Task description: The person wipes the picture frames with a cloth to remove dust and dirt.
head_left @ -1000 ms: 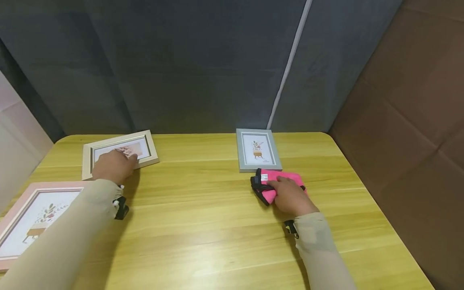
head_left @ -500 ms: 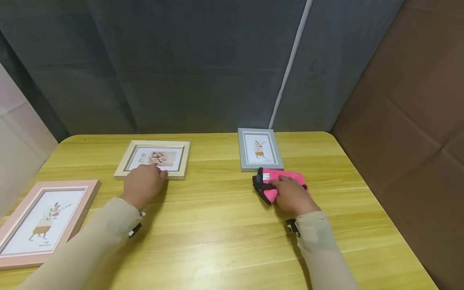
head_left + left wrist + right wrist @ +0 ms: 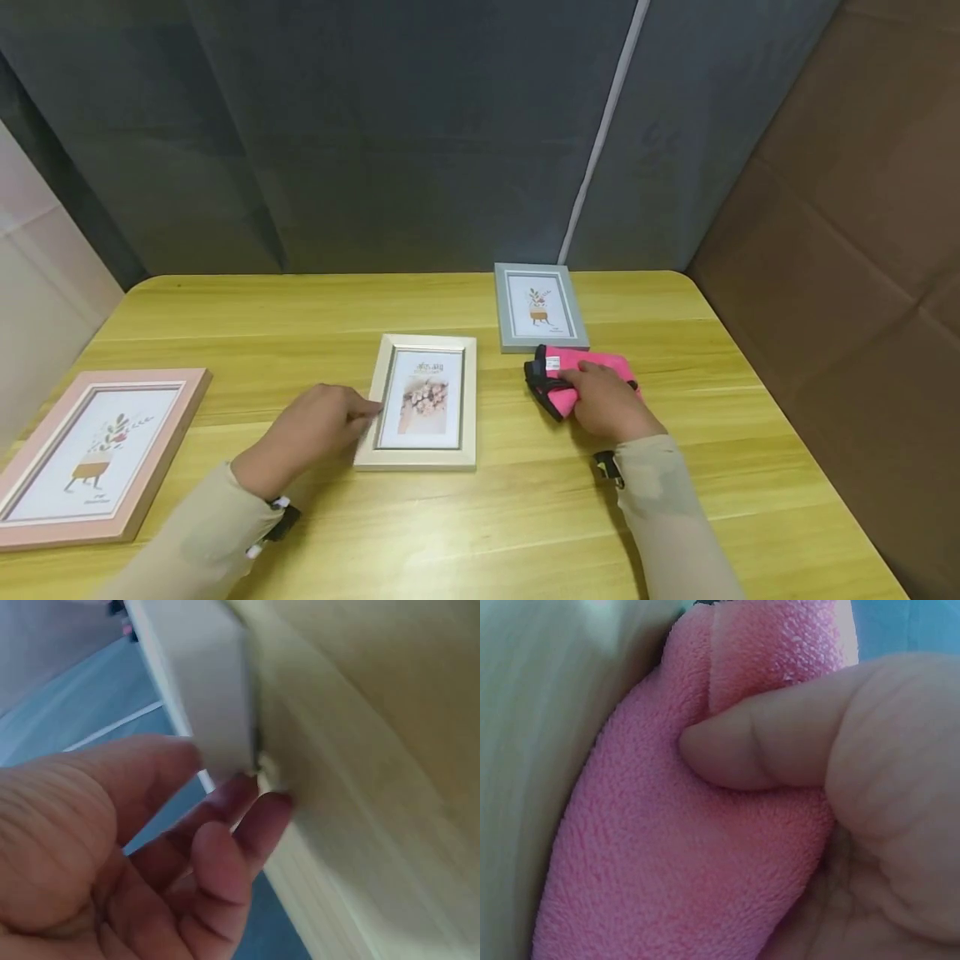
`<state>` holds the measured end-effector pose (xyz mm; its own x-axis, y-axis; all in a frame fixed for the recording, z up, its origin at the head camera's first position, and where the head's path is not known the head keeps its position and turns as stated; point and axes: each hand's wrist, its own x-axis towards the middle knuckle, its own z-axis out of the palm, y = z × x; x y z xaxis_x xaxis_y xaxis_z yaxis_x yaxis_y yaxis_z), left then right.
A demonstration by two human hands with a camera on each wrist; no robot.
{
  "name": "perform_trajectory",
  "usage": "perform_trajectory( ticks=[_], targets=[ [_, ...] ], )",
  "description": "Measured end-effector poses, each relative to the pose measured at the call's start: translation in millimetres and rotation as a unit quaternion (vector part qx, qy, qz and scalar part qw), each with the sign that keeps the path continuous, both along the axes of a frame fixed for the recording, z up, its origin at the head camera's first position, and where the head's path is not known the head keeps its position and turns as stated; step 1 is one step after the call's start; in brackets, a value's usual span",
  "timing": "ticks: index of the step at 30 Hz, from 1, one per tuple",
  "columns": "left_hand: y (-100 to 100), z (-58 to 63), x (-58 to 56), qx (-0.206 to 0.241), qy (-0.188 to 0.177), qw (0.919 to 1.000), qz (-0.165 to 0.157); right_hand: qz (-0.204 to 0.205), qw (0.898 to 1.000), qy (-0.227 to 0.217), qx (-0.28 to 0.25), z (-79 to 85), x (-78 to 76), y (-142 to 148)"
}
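Note:
My left hand [image 3: 311,433] pinches the left side of a cream picture frame [image 3: 425,404], which stands portrait-wise near the middle of the wooden table and holds a flower print. In the left wrist view, the thumb meets one face of the frame's edge [image 3: 206,682] and fingertips curl at its other side, by the tabletop. My right hand [image 3: 611,404] grips a folded pink plush cloth [image 3: 600,360] with black trim and a white label. Seen from the right wrist, the thumb sinks into the cloth's pile [image 3: 682,847]; most other fingers are hidden.
A grey-blue picture frame [image 3: 542,308] lies at the back edge, just behind the cloth. At the left lies a larger pink picture frame [image 3: 108,454]. A dark fabric wall [image 3: 375,142] backs the table [image 3: 525,533]; a brown one [image 3: 847,233] flanks its right.
My left hand has brought the cream frame from the back left toward the middle and nearer, turning it from sideways to upright. The right hand and cloth stay put.

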<state>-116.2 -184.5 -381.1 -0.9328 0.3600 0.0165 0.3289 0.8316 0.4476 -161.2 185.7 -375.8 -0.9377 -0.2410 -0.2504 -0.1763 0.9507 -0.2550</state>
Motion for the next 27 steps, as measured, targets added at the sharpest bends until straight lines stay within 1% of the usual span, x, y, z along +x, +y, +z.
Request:
perform_trajectory(
  ticks=[2, 5, 8, 10, 11, 13, 15, 18, 21, 23, 24, 25, 27],
  targets=[
    [1.3, 0.7, 5.4, 0.02, -0.029, 0.9993, 0.01, 0.002, 1.0, -0.001, 0.001, -0.7, 0.1, 0.2],
    [5.8, 1.3, 14.9, 0.041, -0.055, 0.9975, 0.02, 0.0, 1.0, -0.004, -0.001, -1.9, 0.3, 0.9],
    [11.0, 1.1, 22.9, 0.059, -0.066, 0.9959, 0.017, 0.0, 1.0, -0.005, -0.003, -2.0, 0.8, 2.2],
    [14.5, 0.6, 26.8, 0.066, -0.067, 0.9953, 0.02, 0.002, 1.0, -0.004, -0.008, -0.9, 1.3, 3.6],
    [16.3, -0.1, 28.2, 0.069, -0.065, 0.9952, 0.024, 0.009, 1.0, 0.002, -0.015, -0.3, 1.6, 4.5],
    [20.0, -0.7, 31.5, 0.067, -0.055, 0.9957, 0.035, 0.024, 0.999, 0.011, -0.042, 1.7, 1.8, 5.4],
    [23.2, -1.6, 34.9, 0.068, -0.046, 0.9954, 0.049, 0.047, 0.995, 0.026, -0.08, 5.4, 3.3, 4.4],
    [27.9, -2.9, 38.5, 0.073, -0.041, 0.9943, 0.066, 0.078, 0.985, 0.061, -0.138, 11.4, 7.6, -3.9],
    [29.9, -5.0, 37.8, 0.077, -0.035, 0.9938, 0.073, 0.106, 0.973, 0.089, -0.184, 15.8, 13.6, -21.8],
    [29.7, -5.7, 35.5, 0.073, -0.029, 0.9941, 0.075, 0.129, 0.97, 0.088, -0.185, 15.2, 18.3, -36.1],
    [29.0, -5.6, 34.2, 0.069, -0.025, 0.9944, 0.077, 0.142, 0.971, 0.079, -0.177, 14.5, 21.1, -43.1],
    [28.0, -5.6, 32.6, 0.062, -0.022, 0.9948, 0.077, 0.155, 0.972, 0.065, -0.165, 13.6, 24.4, -49.5],
    [26.6, -4.7, 29.0, 0.049, -0.024, 0.9956, 0.076, 0.175, 0.977, 0.04, -0.118, 11.6, 31.8, -59.5]
  ],
)
